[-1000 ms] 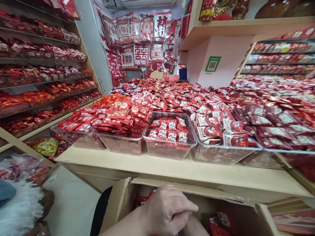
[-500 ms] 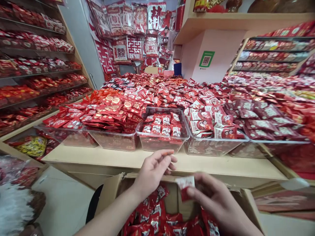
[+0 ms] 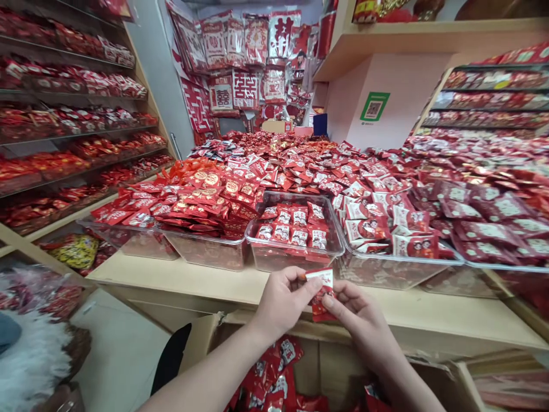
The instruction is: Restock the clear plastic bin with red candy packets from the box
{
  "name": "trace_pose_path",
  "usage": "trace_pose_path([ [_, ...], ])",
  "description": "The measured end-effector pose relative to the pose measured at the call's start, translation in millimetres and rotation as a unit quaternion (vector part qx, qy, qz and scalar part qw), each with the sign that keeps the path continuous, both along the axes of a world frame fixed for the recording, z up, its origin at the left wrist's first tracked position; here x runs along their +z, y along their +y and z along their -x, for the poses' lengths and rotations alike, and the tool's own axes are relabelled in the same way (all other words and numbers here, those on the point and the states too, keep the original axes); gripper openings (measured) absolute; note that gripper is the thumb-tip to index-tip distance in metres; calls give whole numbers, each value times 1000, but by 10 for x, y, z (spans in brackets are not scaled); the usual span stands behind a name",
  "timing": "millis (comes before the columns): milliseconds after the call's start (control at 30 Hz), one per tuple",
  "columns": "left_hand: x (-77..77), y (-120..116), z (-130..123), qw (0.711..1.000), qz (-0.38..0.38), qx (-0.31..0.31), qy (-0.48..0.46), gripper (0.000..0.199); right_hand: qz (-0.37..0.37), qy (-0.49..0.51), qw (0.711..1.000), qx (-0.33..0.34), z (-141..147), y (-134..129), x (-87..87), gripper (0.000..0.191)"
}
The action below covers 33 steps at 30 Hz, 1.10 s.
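A small red and white candy packet [image 3: 322, 306] is pinched between both hands in front of the shelf edge. My left hand [image 3: 285, 300] grips its upper left side with thumb and fingers. On the right side, my right hand [image 3: 354, 306] holds it with the thumb across the front. Just beyond the hands stands a clear plastic bin [image 3: 295, 260] with similar packets set upright in rows. Under my forearms is an open cardboard box [image 3: 311, 352] with loose red packets [image 3: 278, 380] lying inside.
Heaped bins flank the middle one: gold-printed red packets [image 3: 206, 206] to the left, red and white packets [image 3: 390, 226] to the right. Filled shelves [image 3: 72, 120] rise at far left. A wooden ledge [image 3: 206, 286] runs under the bins. A white fluffy item [image 3: 36, 355] sits lower left.
My right hand has brought the packet up and left to my left hand, whose fingers have closed on it. The view has shifted slightly, so the bins appear farther right.
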<state>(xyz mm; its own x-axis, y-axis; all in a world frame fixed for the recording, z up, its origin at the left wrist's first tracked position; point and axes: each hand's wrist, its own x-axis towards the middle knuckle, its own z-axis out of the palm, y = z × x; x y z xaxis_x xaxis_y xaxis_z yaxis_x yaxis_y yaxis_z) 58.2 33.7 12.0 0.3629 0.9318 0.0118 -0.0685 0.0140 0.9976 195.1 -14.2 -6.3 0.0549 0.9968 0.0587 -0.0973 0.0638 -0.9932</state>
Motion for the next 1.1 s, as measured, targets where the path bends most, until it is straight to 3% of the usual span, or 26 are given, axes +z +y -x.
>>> trace_pose_path([
  [233,-40,-118,61,999,4,-29,-25,20,15,32,999,27,-1,-57,-99,22],
  [400,-39,-119,98,997,-8,-76,-8,23,-15,30,998,55,8,-46,-91,27],
  [567,5,-64,148,998,1,-70,-4,18,7,75,997,-19,53,-67,-79,21],
  [700,21,-84,148,998,-17,-65,-5,17,-17,77,995,-59,56,-91,-87,14],
  [1000,60,-86,174,997,15,-75,-9,23,10,37,998,-43,58,-67,24,22],
  [1100,86,-104,172,998,3,-60,-9,24,-9,-34,998,-43,37,-93,112,20],
])
